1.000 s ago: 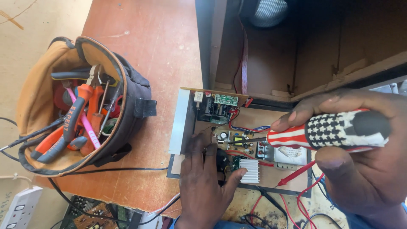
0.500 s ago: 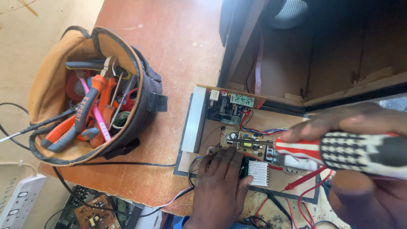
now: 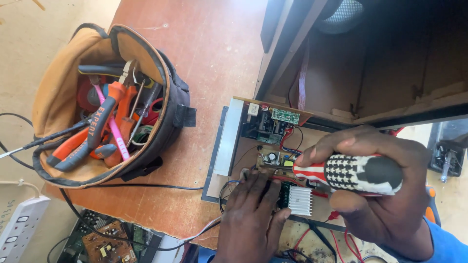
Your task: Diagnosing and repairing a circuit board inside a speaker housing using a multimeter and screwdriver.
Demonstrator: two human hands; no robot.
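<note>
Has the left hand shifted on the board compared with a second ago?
No. The left hand still lies flat beside the finned heatsink, fingers toward the small circuit board. Only the camera view has shifted.

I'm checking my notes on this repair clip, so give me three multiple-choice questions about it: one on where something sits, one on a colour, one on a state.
1. Where does the tool bag sit?
A. left of the circuit panel
B. inside the wooden cabinet
C. on the floor

2. What colours is the screwdriver handle?
A. plain green
B. red, white and black
C. yellow

3. How is the left hand?
A. raised and empty
B. gripping pliers
C. pressed flat on the circuit panel

Answers: 1 A, it stands on the table to the panel's left. 2 B, stripes and checks show in the right hand. 3 C, its fingers lie spread on the boards.
</note>
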